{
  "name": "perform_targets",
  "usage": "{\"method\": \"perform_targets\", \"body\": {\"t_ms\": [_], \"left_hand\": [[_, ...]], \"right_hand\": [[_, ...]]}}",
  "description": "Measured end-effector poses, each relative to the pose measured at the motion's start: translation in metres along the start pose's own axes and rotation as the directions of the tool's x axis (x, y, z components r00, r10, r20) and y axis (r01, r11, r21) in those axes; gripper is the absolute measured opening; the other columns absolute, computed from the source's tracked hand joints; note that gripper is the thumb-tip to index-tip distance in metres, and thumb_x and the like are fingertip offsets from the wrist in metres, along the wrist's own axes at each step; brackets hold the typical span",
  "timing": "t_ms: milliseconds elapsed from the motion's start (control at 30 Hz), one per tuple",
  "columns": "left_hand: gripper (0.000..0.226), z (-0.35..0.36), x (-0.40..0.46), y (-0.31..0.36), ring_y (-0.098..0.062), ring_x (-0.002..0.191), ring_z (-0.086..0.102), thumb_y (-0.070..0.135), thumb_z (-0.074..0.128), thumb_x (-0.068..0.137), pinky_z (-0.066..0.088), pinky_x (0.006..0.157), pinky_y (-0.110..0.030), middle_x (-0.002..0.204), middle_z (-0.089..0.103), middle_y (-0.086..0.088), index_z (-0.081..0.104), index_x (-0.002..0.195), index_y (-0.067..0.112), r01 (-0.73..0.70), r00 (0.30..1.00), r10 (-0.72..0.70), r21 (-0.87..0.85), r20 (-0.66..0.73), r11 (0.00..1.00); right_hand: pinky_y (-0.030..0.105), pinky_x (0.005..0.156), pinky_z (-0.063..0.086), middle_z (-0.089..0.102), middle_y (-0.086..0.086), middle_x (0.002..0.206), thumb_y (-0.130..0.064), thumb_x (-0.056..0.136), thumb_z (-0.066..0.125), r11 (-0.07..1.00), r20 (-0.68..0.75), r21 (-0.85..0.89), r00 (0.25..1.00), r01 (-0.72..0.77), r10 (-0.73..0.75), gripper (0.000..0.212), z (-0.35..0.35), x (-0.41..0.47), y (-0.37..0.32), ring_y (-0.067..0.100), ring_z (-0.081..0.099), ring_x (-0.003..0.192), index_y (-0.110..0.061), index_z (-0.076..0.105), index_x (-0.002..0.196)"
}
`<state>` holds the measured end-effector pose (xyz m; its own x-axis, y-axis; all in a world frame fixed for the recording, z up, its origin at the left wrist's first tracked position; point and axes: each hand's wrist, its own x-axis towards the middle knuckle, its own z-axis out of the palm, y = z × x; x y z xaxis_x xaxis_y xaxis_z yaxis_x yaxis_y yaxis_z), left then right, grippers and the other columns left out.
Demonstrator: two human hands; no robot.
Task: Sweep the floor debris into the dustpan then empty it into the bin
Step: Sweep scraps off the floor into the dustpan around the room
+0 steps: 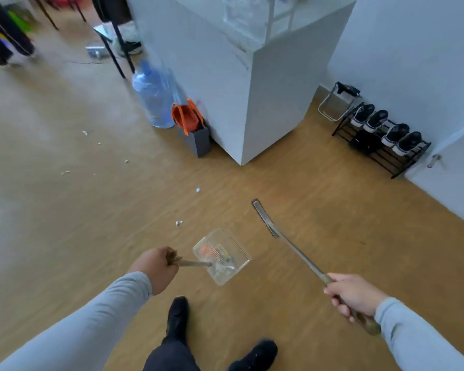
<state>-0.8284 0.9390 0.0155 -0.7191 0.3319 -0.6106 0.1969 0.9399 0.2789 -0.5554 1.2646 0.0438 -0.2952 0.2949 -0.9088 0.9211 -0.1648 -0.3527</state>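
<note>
My left hand (156,269) grips the thin handle of a clear plastic dustpan (221,255), which hangs just above the wood floor and holds some orange and pale scraps. My right hand (352,294) grips the long handle of a broom (292,247); its narrow head points away from me, to the right of the dustpan. Small white bits of debris (178,223) lie on the floor ahead and left of the pan, with more scattered farther left (85,133). A grey bin (197,140) with an orange bag in it stands against the white cabinet.
A white cabinet (252,84) stands ahead, with a large blue water bottle (153,97) beside the bin. A black shoe rack (383,137) lines the right wall. Chair legs and a person's legs are at the far left. My feet (177,317) are below the pan.
</note>
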Motion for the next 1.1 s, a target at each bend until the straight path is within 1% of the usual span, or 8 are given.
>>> {"method": "perform_targets", "body": {"t_ms": [267,400,467,600,833,933,1033,1100], "left_hand": [[0.026,-0.064,0.03,-0.124,-0.016,0.092,0.065,0.031,0.059,0.093,0.052,0.082,-0.027,0.1,0.069,0.008,0.068,0.116,0.025,0.042,0.999,-0.043,-0.013,-0.032,0.999],[0.025,-0.091,0.053,-0.179,-0.016,0.089,0.065,0.033,0.059,0.092,0.054,0.081,-0.028,0.099,0.069,0.008,0.067,0.115,0.027,0.055,0.998,-0.055,-0.006,0.002,0.998],[0.025,-0.102,0.062,-0.2,-0.015,0.087,0.065,0.033,0.057,0.093,0.055,0.081,-0.028,0.097,0.068,0.008,0.067,0.116,0.027,0.063,0.998,-0.063,0.002,0.014,0.998],[0.028,-0.114,0.085,-0.226,-0.014,0.085,0.065,0.034,0.055,0.094,0.056,0.08,-0.029,0.096,0.068,0.009,0.066,0.119,0.026,0.087,0.996,-0.086,-0.014,0.02,0.996],[0.029,-0.112,0.131,-0.241,-0.014,0.081,0.063,0.035,0.054,0.094,0.056,0.075,-0.03,0.091,0.065,0.008,0.064,0.12,0.026,0.181,0.983,-0.179,-0.05,0.052,0.982],[0.028,-0.107,0.157,-0.236,-0.016,0.084,0.064,0.034,0.054,0.094,0.057,0.078,-0.031,0.095,0.067,0.006,0.064,0.118,0.025,0.214,0.976,-0.21,-0.056,0.061,0.975],[0.034,-0.111,0.188,-0.229,-0.018,0.092,0.066,0.033,0.054,0.093,0.057,0.084,-0.031,0.107,0.07,0.004,0.064,0.123,0.022,0.224,0.973,-0.22,-0.053,0.076,0.973],[0.038,-0.116,0.207,-0.226,-0.02,0.102,0.067,0.032,0.054,0.092,0.056,0.091,-0.033,0.115,0.071,0.004,0.063,0.127,0.023,0.23,0.971,-0.225,-0.047,0.08,0.972]], "right_hand": [[0.015,0.042,0.028,0.052,0.005,0.054,-0.011,0.096,0.051,0.998,-0.055,-0.043,0.997,-0.047,0.045,0.039,0.109,-0.004,-0.076,0.013,0.039,0.037,-0.009,0.05,0.135],[0.017,0.042,0.029,0.053,0.008,0.057,-0.01,0.095,0.05,0.994,-0.068,-0.09,0.996,-0.065,0.059,0.045,0.167,0.01,-0.121,0.015,0.041,0.039,-0.008,0.048,0.14],[0.019,0.042,0.032,0.055,0.008,0.058,-0.011,0.095,0.051,0.992,-0.079,-0.11,0.995,-0.07,0.061,0.05,0.192,0.019,-0.145,0.015,0.043,0.041,-0.016,0.046,0.144],[0.018,0.041,0.034,0.056,0.005,0.054,-0.012,0.094,0.051,0.99,-0.102,-0.132,0.994,-0.042,0.029,0.056,0.22,0.042,-0.193,0.014,0.044,0.039,-0.024,0.041,0.149],[0.016,0.039,0.035,0.054,0.006,0.051,-0.01,0.094,0.052,0.978,-0.117,-0.21,0.993,-0.013,-0.012,0.051,0.233,0.11,-0.28,0.014,0.042,0.034,-0.023,0.048,0.143],[0.016,0.04,0.035,0.054,0.008,0.055,-0.009,0.094,0.052,0.979,-0.12,-0.205,0.993,-0.002,-0.023,0.042,0.237,0.142,-0.314,0.014,0.042,0.034,-0.026,0.052,0.133],[0.016,0.042,0.035,0.054,0.01,0.06,-0.008,0.093,0.051,0.978,-0.13,-0.208,0.991,0.005,-0.033,0.017,0.244,0.172,-0.35,0.015,0.042,0.037,-0.022,0.059,0.1],[0.017,0.041,0.036,0.054,0.01,0.061,-0.008,0.091,0.051,0.973,-0.138,-0.23,0.99,-0.02,-0.012,0.014,0.248,0.201,-0.369,0.016,0.043,0.038,-0.018,0.061,0.09]]}}
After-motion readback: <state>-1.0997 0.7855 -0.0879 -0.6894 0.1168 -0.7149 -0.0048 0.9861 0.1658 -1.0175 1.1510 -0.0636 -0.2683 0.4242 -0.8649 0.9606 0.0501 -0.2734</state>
